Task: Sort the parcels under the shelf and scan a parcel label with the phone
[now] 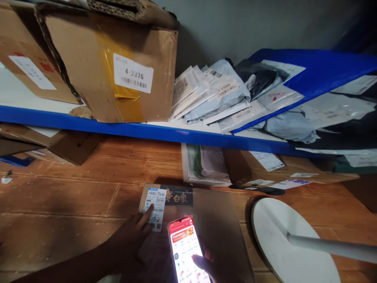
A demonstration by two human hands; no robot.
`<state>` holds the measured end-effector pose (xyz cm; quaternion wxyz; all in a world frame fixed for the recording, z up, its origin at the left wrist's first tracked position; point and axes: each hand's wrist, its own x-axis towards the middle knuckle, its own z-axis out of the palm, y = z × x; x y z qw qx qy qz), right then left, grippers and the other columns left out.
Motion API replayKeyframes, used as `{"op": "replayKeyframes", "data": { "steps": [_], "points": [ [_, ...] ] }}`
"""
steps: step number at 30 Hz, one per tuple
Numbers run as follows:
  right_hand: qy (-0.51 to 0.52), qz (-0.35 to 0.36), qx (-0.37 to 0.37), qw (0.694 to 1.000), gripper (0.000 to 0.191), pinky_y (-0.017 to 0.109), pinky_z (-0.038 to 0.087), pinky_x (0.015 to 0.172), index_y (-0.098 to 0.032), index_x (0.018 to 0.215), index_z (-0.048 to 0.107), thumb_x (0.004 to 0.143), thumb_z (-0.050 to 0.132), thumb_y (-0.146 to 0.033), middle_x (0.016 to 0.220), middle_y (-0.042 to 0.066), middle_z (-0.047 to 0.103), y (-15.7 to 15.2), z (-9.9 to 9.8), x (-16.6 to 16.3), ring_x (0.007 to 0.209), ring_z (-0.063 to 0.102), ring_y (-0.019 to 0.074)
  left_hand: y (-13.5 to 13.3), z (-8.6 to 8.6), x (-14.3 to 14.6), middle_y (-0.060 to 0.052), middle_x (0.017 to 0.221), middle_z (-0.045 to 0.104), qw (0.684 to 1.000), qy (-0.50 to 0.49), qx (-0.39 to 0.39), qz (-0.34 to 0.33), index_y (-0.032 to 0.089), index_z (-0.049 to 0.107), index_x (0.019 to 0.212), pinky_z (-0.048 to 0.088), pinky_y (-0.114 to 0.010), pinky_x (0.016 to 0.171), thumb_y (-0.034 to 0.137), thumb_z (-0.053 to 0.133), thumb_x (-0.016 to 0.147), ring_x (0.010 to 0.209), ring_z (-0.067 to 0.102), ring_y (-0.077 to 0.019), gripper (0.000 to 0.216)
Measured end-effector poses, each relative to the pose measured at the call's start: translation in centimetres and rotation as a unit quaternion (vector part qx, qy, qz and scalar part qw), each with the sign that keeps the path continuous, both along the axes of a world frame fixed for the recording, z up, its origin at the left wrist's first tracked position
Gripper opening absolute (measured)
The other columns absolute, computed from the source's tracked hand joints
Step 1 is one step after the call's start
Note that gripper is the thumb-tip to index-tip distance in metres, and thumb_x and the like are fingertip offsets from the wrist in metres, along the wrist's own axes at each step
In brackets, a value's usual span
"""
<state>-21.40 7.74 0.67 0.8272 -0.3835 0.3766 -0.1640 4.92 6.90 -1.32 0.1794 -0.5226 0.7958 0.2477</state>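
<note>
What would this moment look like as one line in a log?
left hand: fingertip on shipping label | right hand: holds lit phone | parcel: flat on wooden floor | behind: blue-edged shelf with boxes, mailers

Left hand (pixel 134 236): forearm enters from lower left, palm down, index finger stretched forward and pressing flat, other fingers loosely curled. Right hand (pixel 206 265): low at the bottom edge, mostly cut off, fingers wrapped in a grip from below, thumb laid across the front. Hands near each other, not touching.
</note>
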Motion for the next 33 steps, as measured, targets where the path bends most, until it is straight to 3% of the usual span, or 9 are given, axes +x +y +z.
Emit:
{"op": "replayKeyframes", "data": {
  "steps": [9,16,24,33],
  "points": [
    [0.012,-0.001,-0.027,1.000,0.076,0.050,0.032,0.109,-0.031,0.132,0.049,0.066,0.064,-0.065,0.126,0.008,0.063,0.2,-0.1,-0.2,0.126,0.048,0.0361,0.3,0.3,0.1,-0.018,0.157,0.011,1.000,0.018,0.005,-0.001,0.016,0.055,0.128,0.036,-0.050,0.106,0.045,0.084,0.053,0.134,0.038,-0.0363,0.085],
    [0.004,0.007,-0.017,1.000,0.079,0.053,0.034,0.106,-0.031,0.134,0.047,0.065,0.063,-0.067,0.128,0.009,0.062,0.4,-0.3,-0.1,0.126,0.048,0.0373,0.5,0.1,0.2,-0.019,0.157,0.010,1.000,0.023,0.000,0.004,0.015,0.054,0.129,0.036,-0.051,0.105,0.037,0.085,0.051,0.134,0.037,-0.0371,0.087],
    [-0.003,0.007,-0.008,1.000,0.069,0.053,0.035,0.105,-0.032,0.126,0.054,0.065,0.064,-0.063,0.123,0.008,0.065,0.5,-0.1,0.3,0.125,0.050,0.0378,0.6,0.8,0.1,-0.016,0.158,0.005,0.999,0.020,0.028,0.020,0.014,0.053,0.129,0.035,-0.046,0.108,0.033,0.079,0.057,0.137,0.034,-0.0329,0.079],
    [-0.024,-0.019,-0.004,1.000,0.064,0.051,0.034,0.107,-0.029,0.124,0.058,0.067,0.068,-0.057,0.121,0.008,0.066,0.6,-0.7,0.1,0.123,0.051,0.0369,1.5,0.0,1.0,-0.018,0.157,0.006,0.998,0.052,0.030,0.030,0.013,0.057,0.122,0.033,-0.049,0.110,0.029,0.073,0.060,0.139,0.031,-0.0329,0.066]
  ]
}}
